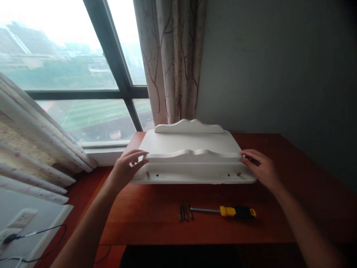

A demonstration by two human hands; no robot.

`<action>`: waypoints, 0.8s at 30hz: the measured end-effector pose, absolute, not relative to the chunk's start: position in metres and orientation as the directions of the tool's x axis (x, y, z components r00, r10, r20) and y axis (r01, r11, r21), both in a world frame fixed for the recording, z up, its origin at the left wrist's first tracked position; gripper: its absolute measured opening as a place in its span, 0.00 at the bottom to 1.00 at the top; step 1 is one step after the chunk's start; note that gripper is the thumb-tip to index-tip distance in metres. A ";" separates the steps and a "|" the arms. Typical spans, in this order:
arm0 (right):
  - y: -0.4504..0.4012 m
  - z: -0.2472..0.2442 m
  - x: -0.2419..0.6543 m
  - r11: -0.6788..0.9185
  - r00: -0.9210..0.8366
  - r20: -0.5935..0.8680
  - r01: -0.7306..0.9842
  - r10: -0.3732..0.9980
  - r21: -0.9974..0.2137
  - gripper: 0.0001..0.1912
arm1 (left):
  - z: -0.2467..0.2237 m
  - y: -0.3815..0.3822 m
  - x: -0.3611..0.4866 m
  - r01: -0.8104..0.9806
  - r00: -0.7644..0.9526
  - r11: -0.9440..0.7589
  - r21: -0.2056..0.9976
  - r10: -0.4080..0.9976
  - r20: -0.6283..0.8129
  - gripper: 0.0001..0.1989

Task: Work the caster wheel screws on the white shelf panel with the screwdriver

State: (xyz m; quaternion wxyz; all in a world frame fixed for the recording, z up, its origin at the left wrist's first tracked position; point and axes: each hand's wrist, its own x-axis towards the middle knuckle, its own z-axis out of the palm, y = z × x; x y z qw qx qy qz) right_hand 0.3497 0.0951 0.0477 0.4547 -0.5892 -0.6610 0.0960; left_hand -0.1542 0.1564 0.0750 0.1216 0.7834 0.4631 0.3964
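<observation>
My left hand (128, 166) pinches the left end of a white wavy-edged panel (192, 156) between thumb and fingers. At its opposite end, my right hand (258, 166) grips the same panel. Beneath it lies a white board (192, 142) with rounded corners; whether the panel touches the board is hard to tell. Along the board's near strip, a wooden dowel (147, 174) sticks up at the left and another dowel (239, 174) at the right, with a dark hole just inward of each. A second wavy panel (189, 128) stands along the board's far edge.
On the reddish wooden table (156, 227), a yellow and black screwdriver (234, 212) lies in front of the board, its tip by several dark screws (184, 211). Patterned curtains (173, 59) and a window (83, 123) are behind and left. A plug (10, 238) with a cord sits lower left.
</observation>
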 end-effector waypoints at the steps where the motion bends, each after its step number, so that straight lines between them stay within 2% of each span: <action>1: 0.096 0.048 0.350 0.330 0.064 0.527 0.715 0.847 -0.616 0.15 | 0.074 0.159 -0.155 0.634 0.282 -0.570 0.522 0.800 0.530 0.15; 5: 0.096 0.043 0.349 0.437 -0.069 0.630 0.777 0.773 -0.452 0.09 | 0.068 0.164 -0.157 0.701 0.303 -0.586 0.407 0.761 0.573 0.12; 12: 0.096 0.040 0.349 0.496 -0.193 0.683 0.822 0.705 -0.280 0.07 | 0.067 0.164 -0.158 0.760 0.331 -0.582 0.290 0.731 0.597 0.11; 24: 0.099 0.041 0.351 0.497 -0.250 0.691 0.849 0.678 -0.180 0.05 | 0.069 0.168 -0.166 0.702 0.403 -0.639 0.314 0.720 0.565 0.13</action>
